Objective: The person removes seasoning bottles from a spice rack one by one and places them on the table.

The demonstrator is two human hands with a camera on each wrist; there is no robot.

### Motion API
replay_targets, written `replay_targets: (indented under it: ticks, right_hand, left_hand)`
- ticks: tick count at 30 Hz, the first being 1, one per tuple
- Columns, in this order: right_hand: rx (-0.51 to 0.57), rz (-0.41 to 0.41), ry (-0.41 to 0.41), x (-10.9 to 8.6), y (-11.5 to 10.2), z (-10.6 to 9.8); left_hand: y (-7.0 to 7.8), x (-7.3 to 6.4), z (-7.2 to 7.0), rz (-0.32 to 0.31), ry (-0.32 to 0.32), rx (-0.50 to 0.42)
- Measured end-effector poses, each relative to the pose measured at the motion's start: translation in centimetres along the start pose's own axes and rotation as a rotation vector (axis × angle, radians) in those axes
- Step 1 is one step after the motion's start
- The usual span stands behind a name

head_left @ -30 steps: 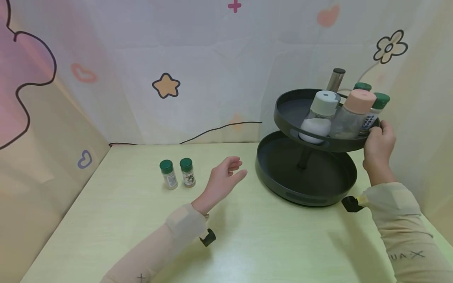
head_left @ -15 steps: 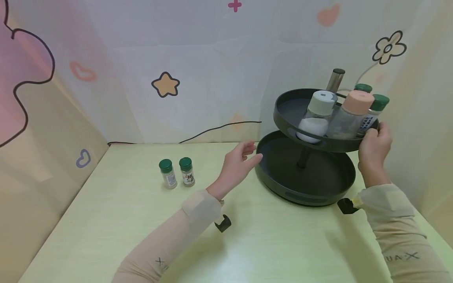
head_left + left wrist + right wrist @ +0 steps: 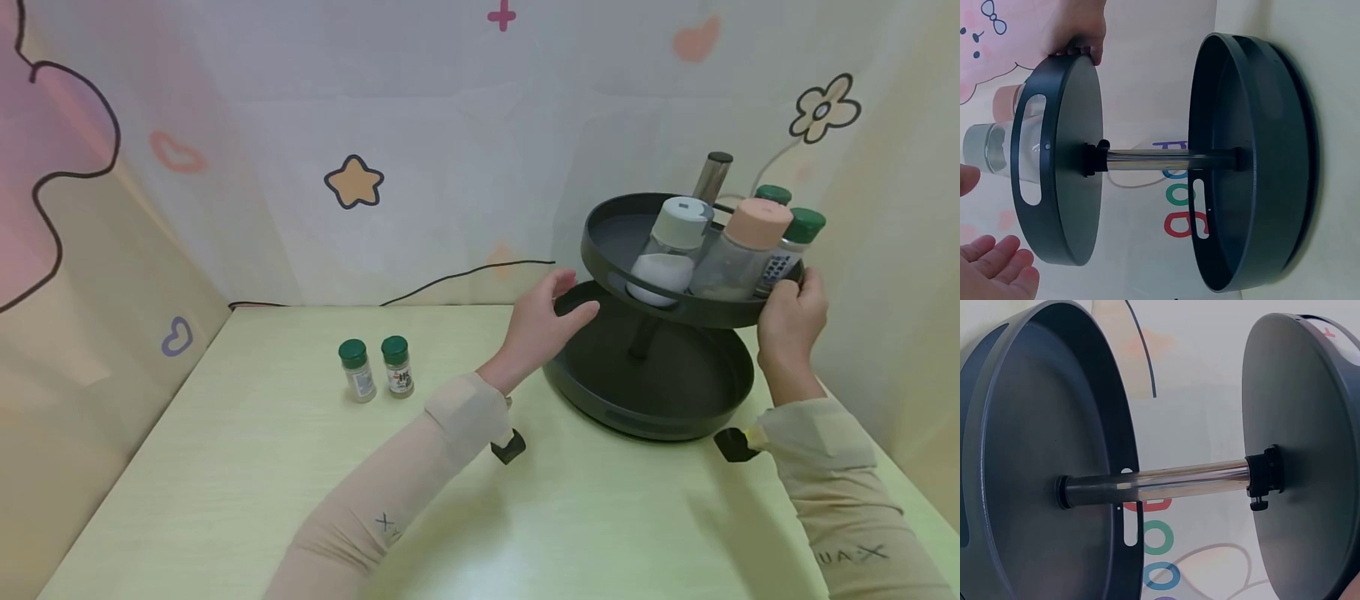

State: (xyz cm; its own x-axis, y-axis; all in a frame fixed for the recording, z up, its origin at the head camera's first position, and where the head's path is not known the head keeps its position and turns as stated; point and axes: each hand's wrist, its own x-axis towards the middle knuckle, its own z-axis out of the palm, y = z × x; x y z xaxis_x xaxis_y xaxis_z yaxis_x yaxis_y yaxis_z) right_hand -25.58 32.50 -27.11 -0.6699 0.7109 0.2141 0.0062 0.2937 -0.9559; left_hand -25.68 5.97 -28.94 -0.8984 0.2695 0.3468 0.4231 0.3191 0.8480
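Note:
A dark two-tier round rack stands at the right, its upper tray (image 3: 708, 312) raised over the lower tray (image 3: 660, 418) on a metal pole (image 3: 1147, 160). My right hand (image 3: 793, 325) grips the upper tray's right rim, thumb on the near side. On that tray, toward the right, sit a jar with a pale cap (image 3: 678, 229) and white contents, a pink-capped jar (image 3: 756, 229), and two green-capped bottles (image 3: 804, 229). My left hand (image 3: 542, 329) hovers by the upper tray's left side, fingers and thumb spread and holding nothing; in the left wrist view its fingers (image 3: 1007, 265) show apart from the rim.
Two small green-capped spice bottles (image 3: 397, 367) stand upright on the light table (image 3: 262, 467), left of the rack. A printed cloth backdrop (image 3: 450, 167) rises behind the table and along both sides. Black wrist mounts (image 3: 508, 447) hang below both cuffs.
My left hand has moved right and up, from beside the rack to the upper tray's left edge. The right hand keeps its grip on the tray with only a slight shift.

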Motion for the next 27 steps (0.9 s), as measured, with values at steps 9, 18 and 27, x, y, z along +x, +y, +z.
replay_targets:
  ticks: [9,18,27]
  right_hand:
    - [-0.005,0.001,0.003,0.0,0.1,-0.1]
    - [-0.006,-0.010,0.007,0.1,0.4,0.0]
    - [-0.027,-0.016,0.010,0.1,0.3,0.0]
  left_hand:
    - [2.0,1.7,1.2,0.052,-0.030,0.110]
    - [3.6,3.3,2.4,0.086,-0.071,0.261]
    - [4.2,4.4,2.9,0.084,-0.058,0.371]
